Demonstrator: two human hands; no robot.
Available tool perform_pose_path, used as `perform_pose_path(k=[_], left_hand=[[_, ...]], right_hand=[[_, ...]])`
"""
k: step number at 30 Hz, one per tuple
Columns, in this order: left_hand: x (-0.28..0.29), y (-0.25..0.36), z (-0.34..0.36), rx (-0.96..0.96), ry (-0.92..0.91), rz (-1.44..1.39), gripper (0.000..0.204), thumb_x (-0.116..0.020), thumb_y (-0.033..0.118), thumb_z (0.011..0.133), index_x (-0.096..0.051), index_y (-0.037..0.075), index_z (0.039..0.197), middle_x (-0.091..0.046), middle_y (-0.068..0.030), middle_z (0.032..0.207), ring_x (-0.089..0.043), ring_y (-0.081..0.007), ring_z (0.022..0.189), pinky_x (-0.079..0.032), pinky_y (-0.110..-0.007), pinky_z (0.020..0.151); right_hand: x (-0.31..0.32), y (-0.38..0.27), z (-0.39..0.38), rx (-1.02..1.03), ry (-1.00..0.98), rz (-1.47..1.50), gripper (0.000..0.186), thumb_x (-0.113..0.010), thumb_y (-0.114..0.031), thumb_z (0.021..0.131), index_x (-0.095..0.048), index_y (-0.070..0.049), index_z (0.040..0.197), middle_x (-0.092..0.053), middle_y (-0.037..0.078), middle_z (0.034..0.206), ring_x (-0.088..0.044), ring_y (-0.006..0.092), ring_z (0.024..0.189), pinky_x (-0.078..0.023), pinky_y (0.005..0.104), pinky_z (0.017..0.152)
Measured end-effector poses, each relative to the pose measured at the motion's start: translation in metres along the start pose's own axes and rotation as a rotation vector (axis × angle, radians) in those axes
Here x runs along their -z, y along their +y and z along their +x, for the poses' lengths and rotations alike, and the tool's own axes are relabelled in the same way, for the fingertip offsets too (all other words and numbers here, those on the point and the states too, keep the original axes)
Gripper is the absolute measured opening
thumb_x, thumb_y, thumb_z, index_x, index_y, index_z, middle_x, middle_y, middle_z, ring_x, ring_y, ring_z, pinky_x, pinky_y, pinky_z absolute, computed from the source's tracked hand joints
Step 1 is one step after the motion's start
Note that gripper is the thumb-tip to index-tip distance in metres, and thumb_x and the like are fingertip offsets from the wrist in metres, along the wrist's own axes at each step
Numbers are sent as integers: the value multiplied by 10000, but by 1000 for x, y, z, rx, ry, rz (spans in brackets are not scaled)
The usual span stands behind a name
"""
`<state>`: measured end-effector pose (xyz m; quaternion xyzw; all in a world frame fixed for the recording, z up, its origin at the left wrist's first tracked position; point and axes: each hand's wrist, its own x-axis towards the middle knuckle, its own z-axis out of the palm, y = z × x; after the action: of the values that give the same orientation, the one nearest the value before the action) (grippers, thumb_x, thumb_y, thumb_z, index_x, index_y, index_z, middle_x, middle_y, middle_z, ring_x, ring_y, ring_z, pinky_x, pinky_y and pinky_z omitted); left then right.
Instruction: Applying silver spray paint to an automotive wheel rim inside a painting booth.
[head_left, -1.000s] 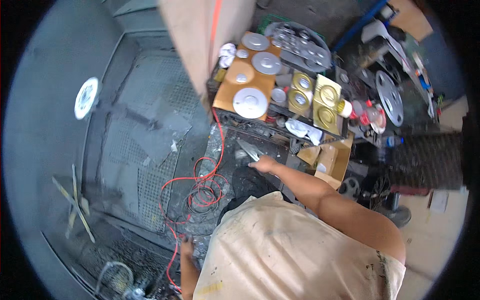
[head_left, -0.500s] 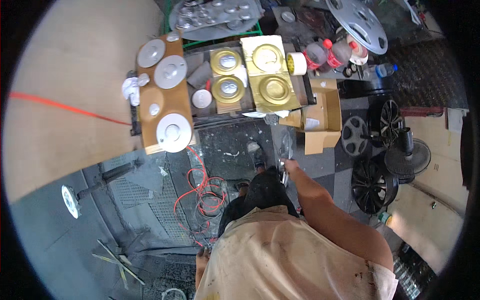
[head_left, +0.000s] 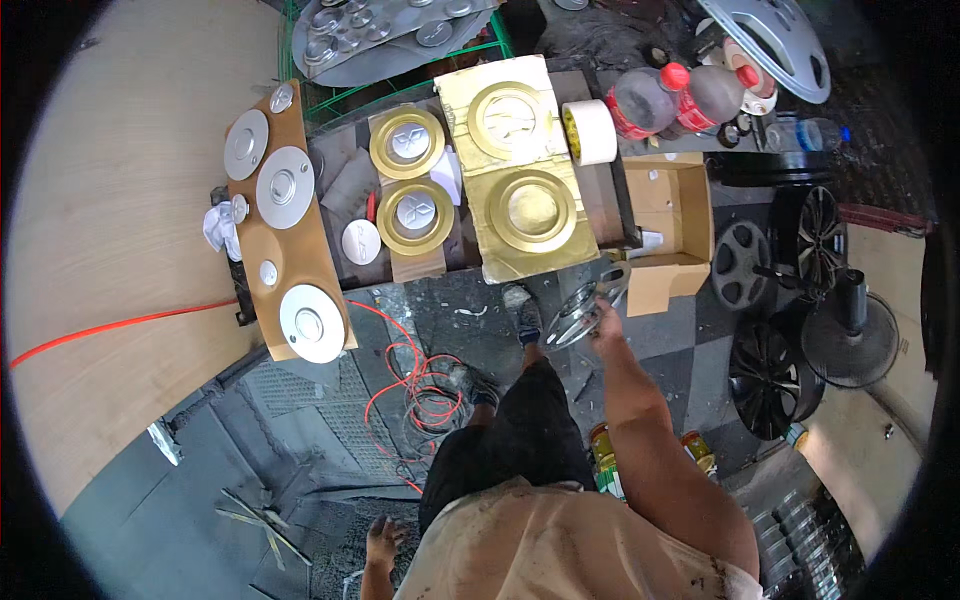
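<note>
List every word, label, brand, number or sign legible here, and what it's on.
Red-capped bottles: printed red labels; wording not copied here.
Silver caps on gold discs: emblems, no readable words.
White round cap: marking too small to read.
Tape roll: inner print too small.
Shiny silver piece in the right hand: no legible text.

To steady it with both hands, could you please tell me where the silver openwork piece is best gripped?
Probably by the lower-left edge of the silver openwork piece, the left hand coming from the left: the right hand already holds its right side, while that edge sticks out uncovered.
</note>
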<state>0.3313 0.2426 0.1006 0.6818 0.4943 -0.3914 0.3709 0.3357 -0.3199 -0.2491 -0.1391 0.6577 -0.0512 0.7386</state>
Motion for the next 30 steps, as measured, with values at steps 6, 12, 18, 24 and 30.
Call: perform_pose_path(k=[6,12,18,24,30], left_hand=[[1,-15,-4,52,-32,96,268,-489,204,970,-495,16,1160,-657,-119,1031,-674,-213,846,-476,-286,597],[-16,-15,-14,144,-25,189,325,-507,252,971,-516,14,1192,-642,-127,1083,-654,-242,941,-497,-349,752],[-17,-28,-26,186,-18,215,259,-510,205,967,-490,55,1177,-666,-110,1045,-655,-200,853,-503,-296,682],[-46,-32,-1,-24,-142,230,273,-551,228,941,-566,28,1126,-680,-89,954,-640,-180,795,-491,-295,683],[-100,-5,21,-480,-232,432,375,-595,250,895,-578,-20,1154,-687,-152,978,-654,-269,931,-480,-354,816]], right_hand=[[-44,-7,38,-104,6,65,367,-588,-511,829,-585,-169,963,-580,0,788,-558,180,664,-488,358,593],[-74,-22,59,-11,-99,330,583,-401,-598,883,-544,-141,1217,-605,77,1154,-581,249,1054,-482,409,889],[-85,-24,68,115,-207,374,780,-335,-682,878,-396,-91,1384,-458,105,1392,-453,286,1266,-365,442,1039],[-18,11,14,-59,-111,-469,728,-489,-631,868,-419,-97,1359,-539,121,1220,-572,247,991,-441,384,826],[-38,-16,-121,332,-489,-1114,209,-656,-231,885,-620,-35,948,-623,28,764,-540,98,588,-432,258,526]])
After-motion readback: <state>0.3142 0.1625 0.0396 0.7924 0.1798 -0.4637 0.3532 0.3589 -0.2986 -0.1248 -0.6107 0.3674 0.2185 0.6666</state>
